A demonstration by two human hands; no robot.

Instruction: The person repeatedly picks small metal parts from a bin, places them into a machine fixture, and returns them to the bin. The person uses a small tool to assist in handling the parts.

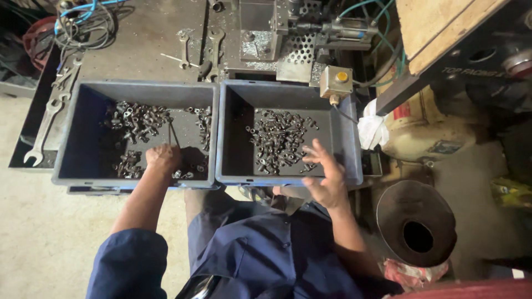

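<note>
Reaching into the left bin (83, 133), the left hand (163, 156) is curled narrow over the small dark metal parts (136, 119) on the bin floor. A thin rod (172, 134) rises from the fist toward 12 o'clock, and the hand appears to grip it; the fingertips themselves are hidden beneath the knuckles.

The right hand (327, 174) is spread wide, fingers fanned, holding nothing. It sits over the near rim of the right bin (346, 138), at 4 o'clock from that bin's pile of parts (280, 138). Whether it touches the rim cannot be told.

The two grey bins stand side by side, walls touching, each with a loose scatter of similar parts. The left bin's parts lie in two clusters, one at 11 o'clock from the left hand, one just beside it at 8 o'clock.

Spanners (41, 130) lie on the bench at 9 o'clock from the left bin; two more (213, 50) lie at 12 o'clock. A box with a yellow button (336, 81) sits at the right bin's far corner, a white rag (371, 130) beside it at 3 o'clock.
</note>
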